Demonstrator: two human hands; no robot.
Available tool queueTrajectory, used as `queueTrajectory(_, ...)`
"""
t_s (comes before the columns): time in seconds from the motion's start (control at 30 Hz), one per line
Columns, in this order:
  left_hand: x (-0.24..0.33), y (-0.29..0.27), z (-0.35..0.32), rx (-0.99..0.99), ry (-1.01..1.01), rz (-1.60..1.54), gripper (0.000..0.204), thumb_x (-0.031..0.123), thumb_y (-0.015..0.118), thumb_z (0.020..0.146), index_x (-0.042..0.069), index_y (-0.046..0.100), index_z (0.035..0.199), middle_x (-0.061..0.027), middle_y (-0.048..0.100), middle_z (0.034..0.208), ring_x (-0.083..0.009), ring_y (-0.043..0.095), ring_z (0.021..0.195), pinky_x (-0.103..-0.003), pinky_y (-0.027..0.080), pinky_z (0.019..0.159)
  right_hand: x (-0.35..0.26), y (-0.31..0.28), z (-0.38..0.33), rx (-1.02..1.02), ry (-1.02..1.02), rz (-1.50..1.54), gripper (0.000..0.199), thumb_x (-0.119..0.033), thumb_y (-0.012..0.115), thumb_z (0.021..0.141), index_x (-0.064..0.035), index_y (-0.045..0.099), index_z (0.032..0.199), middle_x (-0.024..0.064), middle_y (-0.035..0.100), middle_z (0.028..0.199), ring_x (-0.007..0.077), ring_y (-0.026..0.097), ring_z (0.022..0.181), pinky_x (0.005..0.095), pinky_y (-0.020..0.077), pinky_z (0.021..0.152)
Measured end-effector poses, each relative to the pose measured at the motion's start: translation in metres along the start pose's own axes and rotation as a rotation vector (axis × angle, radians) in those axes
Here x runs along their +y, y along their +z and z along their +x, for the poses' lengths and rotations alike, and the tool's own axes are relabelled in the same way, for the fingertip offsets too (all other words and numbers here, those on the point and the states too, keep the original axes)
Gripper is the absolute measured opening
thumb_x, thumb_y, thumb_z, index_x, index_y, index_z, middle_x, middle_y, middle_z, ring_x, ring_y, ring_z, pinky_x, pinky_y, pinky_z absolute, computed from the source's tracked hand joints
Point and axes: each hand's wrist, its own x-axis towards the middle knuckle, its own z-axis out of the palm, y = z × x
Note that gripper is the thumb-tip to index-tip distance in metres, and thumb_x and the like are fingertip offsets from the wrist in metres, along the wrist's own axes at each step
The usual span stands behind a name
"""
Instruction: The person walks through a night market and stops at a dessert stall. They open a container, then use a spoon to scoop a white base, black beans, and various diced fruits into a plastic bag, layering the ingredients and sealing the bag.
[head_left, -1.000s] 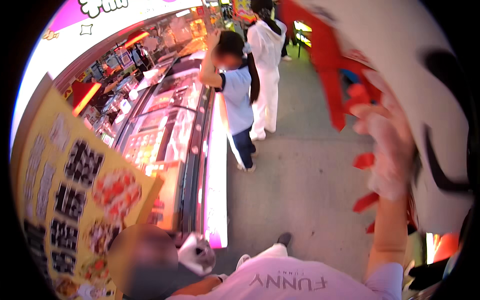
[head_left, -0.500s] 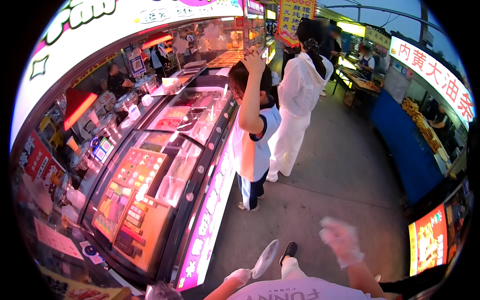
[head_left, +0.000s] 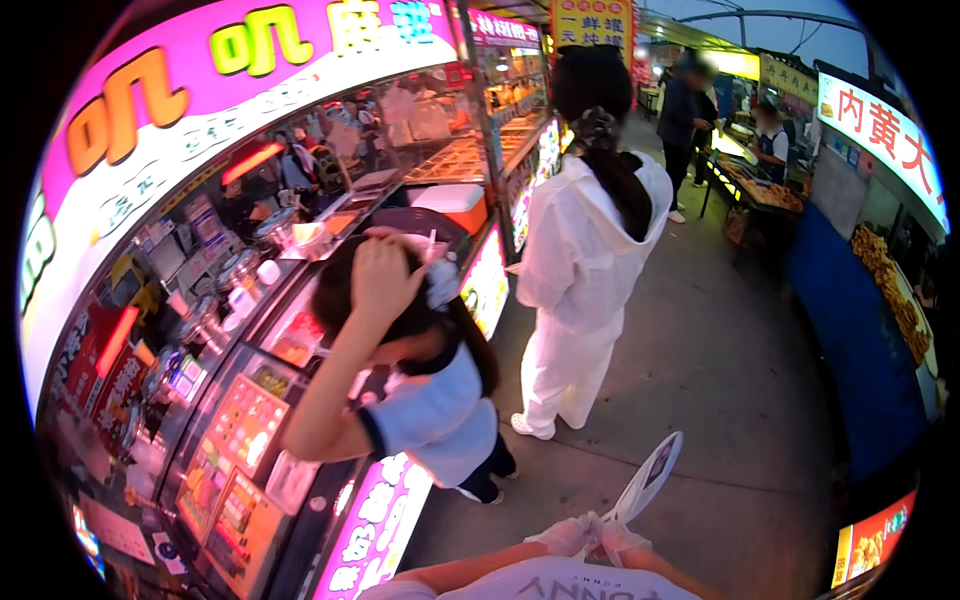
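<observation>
Both hands, in thin see-through plastic gloves, meet in front of my shirt at the bottom of the view. My left hand is closed at the lower end of a white hand fan, a flat oval that tilts up to the right and shows nearly edge-on. Against it, my right hand is also closed round the fan's lower end. The fingers overlap, and the handle itself is hidden between them.
Close ahead on the left stands a person with a hand on their head. Beyond is a person in white. A lit glass food counter runs along the left; a blue stall panel borders the grey walkway on the right.
My right hand has come in from the right to meet my left. The fan has moved right and tilted. The two people ahead appear nearer, and the view has turned.
</observation>
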Motion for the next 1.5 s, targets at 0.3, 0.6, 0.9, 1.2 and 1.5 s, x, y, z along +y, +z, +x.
queueTrajectory(0.3, 0.040, -0.080, 0.246, 0.017, 0.290, 0.138, 0.047, 0.036, 0.054, 0.103, 0.007, 0.051, 0.140, -0.0186, 0.065, 0.125, -0.0322, 0.065, 0.113, -0.040, 0.049, 0.099, -0.207, -0.189, 0.118, 0.312, -0.132, 0.706, 0.017, -0.007, 0.047, 0.091, 0.0007, 0.058, 0.102, 0.0151, 0.060, 0.080, 0.0250, 0.057, 0.059, 0.0426, 0.0522, 0.060)
queueTrajectory(0.6, 0.109, -0.215, 0.424, -0.161, -0.057, 0.476, 0.041, 0.029, 0.042, 0.103, 0.008, 0.053, 0.137, -0.0211, 0.065, 0.111, -0.0379, 0.064, 0.110, -0.047, 0.051, 0.094, -0.349, -0.395, 0.217, 0.328, -0.024, 0.743, 0.019, 0.004, 0.047, 0.085, 0.0011, 0.054, 0.102, 0.0129, 0.054, 0.070, 0.0193, 0.050, 0.051, 0.0353, 0.0491, 0.051)
queueTrajectory(0.9, 0.074, -0.259, 0.613, 0.286, -0.268, 0.401, 0.068, 0.050, 0.050, 0.099, 0.004, 0.041, 0.147, -0.0201, 0.071, 0.110, -0.0395, 0.069, 0.102, -0.048, 0.051, 0.092, -0.516, -0.518, 0.394, 0.323, 0.306, -0.433, 0.014, -0.005, 0.068, 0.081, 0.0072, 0.072, 0.076, 0.0204, 0.065, 0.068, 0.0247, 0.061, 0.049, 0.0428, 0.0493, 0.048)
queueTrajectory(1.2, 0.177, -0.391, 0.682, 1.064, -0.645, -0.414, 0.103, 0.043, 0.063, 0.096, 0.002, -0.006, 0.160, -0.0152, 0.072, 0.107, -0.0299, 0.068, 0.101, -0.039, 0.050, 0.096, -0.716, -0.527, 0.558, -0.173, -0.193, -1.301, 0.016, -0.020, 0.064, 0.083, -0.0086, 0.073, 0.077, 0.0100, 0.070, 0.072, 0.0227, 0.069, 0.059, 0.0370, 0.0543, 0.056)
queueTrajectory(1.5, 0.114, -0.488, 0.716, 0.886, -0.914, -0.247, 0.066, 0.052, 0.062, 0.092, 0.000, 0.055, 0.133, -0.0211, 0.070, 0.115, -0.0357, 0.068, 0.106, -0.045, 0.053, 0.091, -0.868, -0.349, 0.623, -0.423, -0.819, -1.407, 0.029, -0.025, 0.060, 0.089, -0.0069, 0.065, 0.111, 0.0237, 0.065, 0.075, 0.0440, 0.066, 0.074, 0.0537, 0.0503, 0.067)
